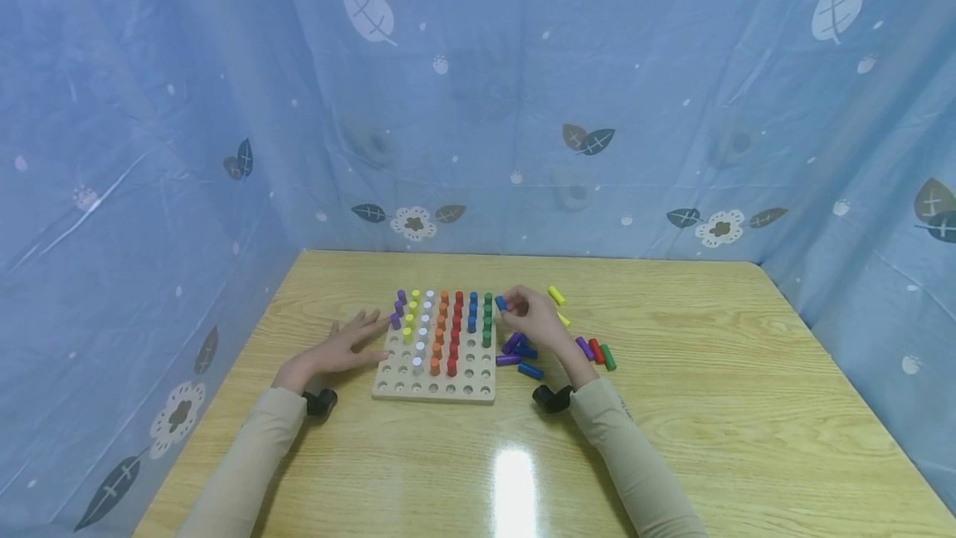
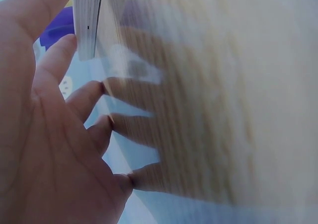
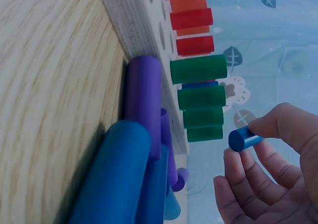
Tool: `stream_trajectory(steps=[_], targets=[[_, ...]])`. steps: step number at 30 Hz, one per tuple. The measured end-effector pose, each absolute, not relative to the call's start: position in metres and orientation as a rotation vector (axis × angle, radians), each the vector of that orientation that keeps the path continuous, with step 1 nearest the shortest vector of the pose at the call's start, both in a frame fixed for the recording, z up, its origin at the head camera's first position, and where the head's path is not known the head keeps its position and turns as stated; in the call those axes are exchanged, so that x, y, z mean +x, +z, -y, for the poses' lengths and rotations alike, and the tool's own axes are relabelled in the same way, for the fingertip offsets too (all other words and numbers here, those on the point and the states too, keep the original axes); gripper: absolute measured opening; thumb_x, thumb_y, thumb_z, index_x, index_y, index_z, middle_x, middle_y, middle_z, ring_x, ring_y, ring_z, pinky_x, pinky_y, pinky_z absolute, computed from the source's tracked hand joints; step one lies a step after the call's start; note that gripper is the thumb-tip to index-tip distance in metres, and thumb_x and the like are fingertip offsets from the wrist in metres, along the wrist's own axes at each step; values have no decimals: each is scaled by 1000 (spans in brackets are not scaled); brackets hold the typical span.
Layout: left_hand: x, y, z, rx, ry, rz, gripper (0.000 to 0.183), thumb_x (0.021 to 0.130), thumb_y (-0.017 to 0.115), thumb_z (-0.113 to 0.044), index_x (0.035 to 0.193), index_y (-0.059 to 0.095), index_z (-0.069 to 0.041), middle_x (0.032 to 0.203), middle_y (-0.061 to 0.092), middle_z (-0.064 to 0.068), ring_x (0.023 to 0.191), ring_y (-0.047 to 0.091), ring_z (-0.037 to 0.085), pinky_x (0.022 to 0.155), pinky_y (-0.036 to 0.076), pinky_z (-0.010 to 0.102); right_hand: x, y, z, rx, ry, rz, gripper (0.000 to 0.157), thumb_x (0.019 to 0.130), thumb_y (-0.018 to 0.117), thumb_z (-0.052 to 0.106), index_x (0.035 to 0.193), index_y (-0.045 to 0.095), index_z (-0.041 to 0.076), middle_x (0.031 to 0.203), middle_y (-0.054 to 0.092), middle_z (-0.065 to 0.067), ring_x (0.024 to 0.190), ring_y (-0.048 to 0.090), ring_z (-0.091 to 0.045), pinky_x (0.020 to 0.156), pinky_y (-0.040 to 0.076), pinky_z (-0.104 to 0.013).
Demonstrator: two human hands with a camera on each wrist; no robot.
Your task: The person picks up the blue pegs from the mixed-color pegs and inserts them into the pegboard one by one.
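Note:
A wooden pegboard [image 1: 433, 396] lies on the table, with upright pegs in columns of purple, yellow, white, orange, red, blue and green. My right hand [image 1: 538, 318] pinches a blue peg [image 3: 241, 138] between thumb and finger, just right of the board's far green pegs [image 1: 488, 311]. At the board's left side, my left hand [image 1: 339, 353] is spread with fingers extended. In the left wrist view its thumb and index finger reach the board's edge [image 2: 88, 25], near a purple peg [image 2: 58, 28]. The front row of holes holds no pegs.
Loose blue [image 1: 531, 371] and purple pegs [image 1: 508, 360] lie against the board's right side. Farther right are a purple, a red [image 1: 596, 350] and a green peg [image 1: 608, 357]. Yellow pegs [image 1: 556, 295] lie behind my right hand. A blue patterned curtain [image 1: 478, 106] surrounds the table.

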State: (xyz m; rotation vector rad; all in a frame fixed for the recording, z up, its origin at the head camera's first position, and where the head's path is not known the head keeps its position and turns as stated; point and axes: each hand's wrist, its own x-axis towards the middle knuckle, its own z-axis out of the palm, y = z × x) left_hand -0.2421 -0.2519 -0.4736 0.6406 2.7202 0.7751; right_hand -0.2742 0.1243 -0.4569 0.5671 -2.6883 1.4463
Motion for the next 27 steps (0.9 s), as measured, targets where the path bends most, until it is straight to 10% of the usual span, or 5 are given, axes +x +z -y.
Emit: stream_trajectory(steps=[27], targets=[[-243, -474, 253, 653, 767, -2719, 71, 89, 54, -47, 148, 24, -20, 155, 10, 15, 141, -1, 39, 105, -12, 66, -268, -449, -109, 714, 1500, 2636, 32, 85, 67, 14, 115, 57, 10, 93, 64, -5, 80, 62, -15, 73, 54, -31]])
